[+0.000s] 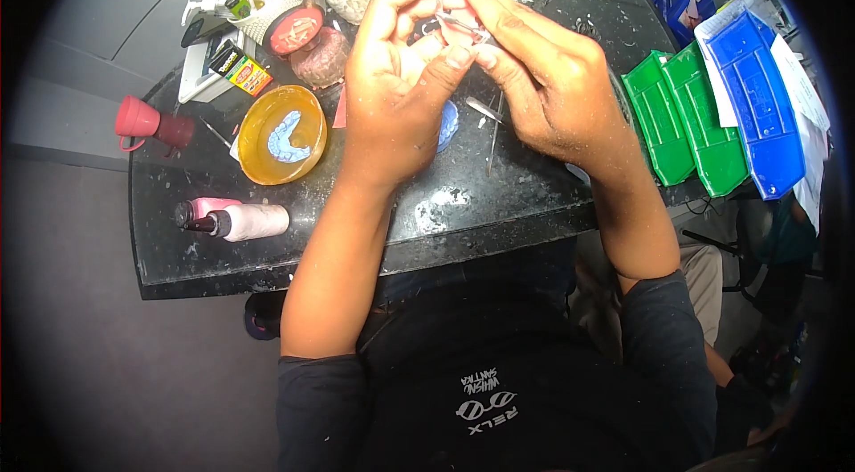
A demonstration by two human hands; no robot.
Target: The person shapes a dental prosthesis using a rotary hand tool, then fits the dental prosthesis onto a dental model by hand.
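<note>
My left hand point(396, 80) and my right hand point(534, 71) are raised together over the black worktop point(499, 205). Between their fingertips they pinch a small pink dental piece with thin metal wires point(456, 27). Most of the piece is hidden by my fingers. Beneath my hands lie thin metal instruments point(490, 120) and a partly hidden blue item point(448, 125). An amber bowl point(252, 150) to the left holds a blue dental cast point(287, 137).
Two pink-and-white squeeze bottles point(240, 221) lie at the front left, and a dark red cup point(142, 123) on its side. Jars, a basket of tools and a small box crowd the back left. Green trays point(686, 116) and a blue tray point(757, 107) sit at the right edge.
</note>
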